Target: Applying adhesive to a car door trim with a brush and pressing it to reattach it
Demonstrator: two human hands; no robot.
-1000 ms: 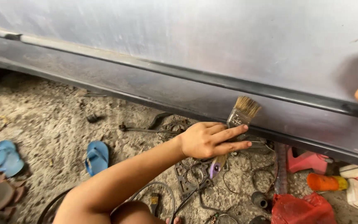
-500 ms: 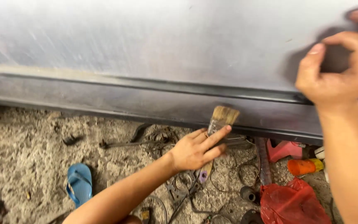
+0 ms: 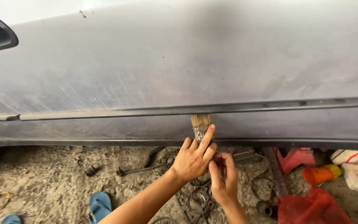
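Observation:
My left hand [image 3: 193, 159] grips a small paintbrush [image 3: 200, 124] by its metal band, forefinger stretched up along it. The pale bristles point up and touch the lower grey car door panel [image 3: 179, 62], just under the dark trim strip [image 3: 228, 108]. My right hand [image 3: 224, 182] sits directly below the left, its fingers curled at the bottom end of the brush handle, which is mostly hidden.
On the gravel below the car lie metal gaskets and wires [image 3: 191, 201], a long wrench [image 3: 137, 170], blue sandals [image 3: 100, 206], a red plastic bag [image 3: 311, 205], an orange bottle [image 3: 320, 174], a pink-red piece [image 3: 297, 157] and white sacks [image 3: 357, 166].
My right hand came down from the door's upper right to the brush handle. The left hand lifted the brush until its bristles met the lower panel. The view moved left and closer.

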